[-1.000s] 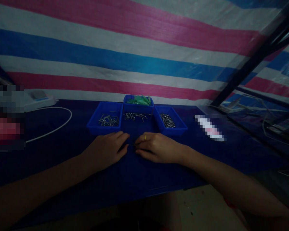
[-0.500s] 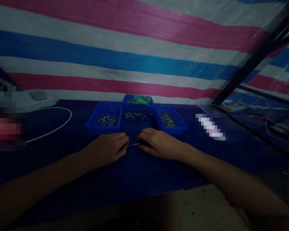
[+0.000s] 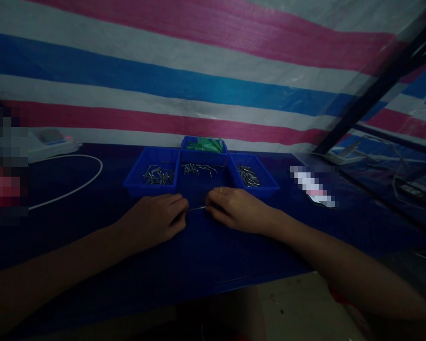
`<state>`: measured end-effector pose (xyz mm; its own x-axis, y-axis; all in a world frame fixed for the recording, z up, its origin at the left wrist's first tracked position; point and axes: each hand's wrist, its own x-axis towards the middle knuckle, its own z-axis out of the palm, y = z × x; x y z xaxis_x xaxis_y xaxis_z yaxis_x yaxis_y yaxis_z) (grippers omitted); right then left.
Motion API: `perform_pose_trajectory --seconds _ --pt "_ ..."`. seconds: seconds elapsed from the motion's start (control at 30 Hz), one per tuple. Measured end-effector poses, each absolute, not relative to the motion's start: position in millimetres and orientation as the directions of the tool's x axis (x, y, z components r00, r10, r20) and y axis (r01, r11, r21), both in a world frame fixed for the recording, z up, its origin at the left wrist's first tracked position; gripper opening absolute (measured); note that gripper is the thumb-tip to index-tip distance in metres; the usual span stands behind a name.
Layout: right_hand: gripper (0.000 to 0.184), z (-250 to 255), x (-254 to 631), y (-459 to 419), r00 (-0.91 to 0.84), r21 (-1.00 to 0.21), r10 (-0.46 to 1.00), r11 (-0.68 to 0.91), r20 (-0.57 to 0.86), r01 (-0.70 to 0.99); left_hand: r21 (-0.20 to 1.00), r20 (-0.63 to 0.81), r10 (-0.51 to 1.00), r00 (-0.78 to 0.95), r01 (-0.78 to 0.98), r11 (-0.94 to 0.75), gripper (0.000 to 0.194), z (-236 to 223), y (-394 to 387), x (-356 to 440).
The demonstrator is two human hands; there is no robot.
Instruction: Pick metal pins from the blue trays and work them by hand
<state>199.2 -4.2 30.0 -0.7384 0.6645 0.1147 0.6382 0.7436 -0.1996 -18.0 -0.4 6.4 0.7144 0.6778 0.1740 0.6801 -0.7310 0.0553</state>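
A thin metal pin (image 3: 197,208) spans the gap between my two hands, low over the blue table. My left hand (image 3: 163,215) is closed in a pinch around its left end. The fingers of my right hand (image 3: 230,208), with a ring on one, are closed on the right end. Both tips of the pin are hidden by fingers. Just beyond the hands, small metal pins (image 3: 199,169) lie loose on the table. A left blue bin (image 3: 135,177) and a right blue bin (image 3: 268,177) each hold many similar metal pieces.
Behind the loose pins stands a third blue bin (image 3: 187,155) with green packets (image 3: 208,144). A white device (image 3: 53,144) with a display and a white cable (image 3: 101,166) are at left. A blurred-out pale item (image 3: 312,187) lies at right. Striped sheeting (image 3: 199,85) closes off the back.
The view has shifted slightly. My hands stay in nearly the same place with the pin between them, and the gap between them looks slightly wider.
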Motion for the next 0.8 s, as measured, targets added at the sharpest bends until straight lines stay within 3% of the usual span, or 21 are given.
perform_pose_trajectory --seconds 0.8 --pt "0.018 32.3 199.6 -5.1 -0.722 -0.212 0.679 0.731 0.132 0.649 0.234 0.214 0.691 0.691 0.650 -0.723 0.012 12.2 -2.0 -17.6"
